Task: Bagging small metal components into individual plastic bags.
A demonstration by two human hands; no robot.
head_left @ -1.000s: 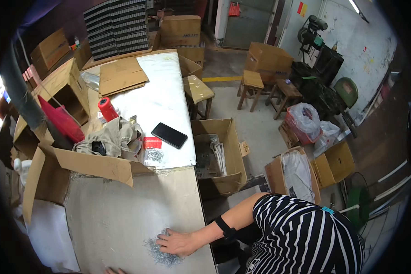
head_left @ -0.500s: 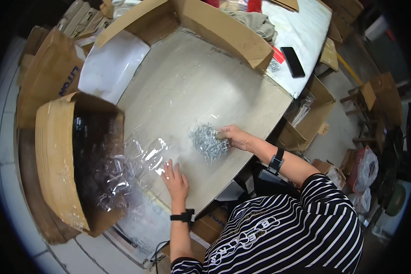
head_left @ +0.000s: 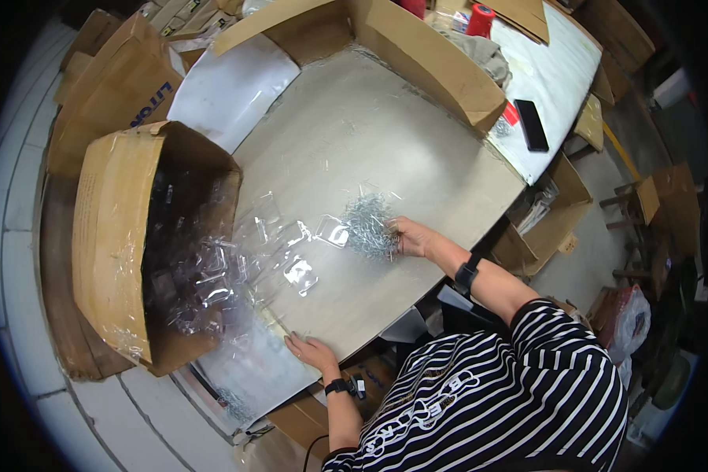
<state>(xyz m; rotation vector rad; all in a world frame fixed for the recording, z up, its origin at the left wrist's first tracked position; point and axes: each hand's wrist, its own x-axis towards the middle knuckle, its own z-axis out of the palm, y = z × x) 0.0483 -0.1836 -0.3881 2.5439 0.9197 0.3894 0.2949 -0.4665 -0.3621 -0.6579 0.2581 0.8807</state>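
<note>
A heap of thin silvery metal wire pieces (head_left: 367, 226) lies mid-table. My right hand (head_left: 411, 237) is at the heap's right edge, its fingers curled in; whatever they grip is hidden. Clear plastic pieces (head_left: 300, 271) are scattered to the left of the heap, the nearest one touching it. They run back into a large open cardboard box (head_left: 112, 244) tipped toward the table, with more of the same inside. My left hand (head_left: 313, 352) rests flat near the table's front-left edge, fingers stretched out and holding nothing.
Cardboard walls (head_left: 425, 59) border the back of the grey table (head_left: 322, 118). A white sheet (head_left: 232, 90) leans at back left. On a white surface at right lie a black phone (head_left: 531, 126) and a red spool (head_left: 481, 20). An open carton (head_left: 554, 212) stands below the right edge.
My left hand has drawn back from the plastic pieces to the front-left edge. More plastic now lies beside the wire heap. My right hand stays at the heap. The whole view has shifted.
</note>
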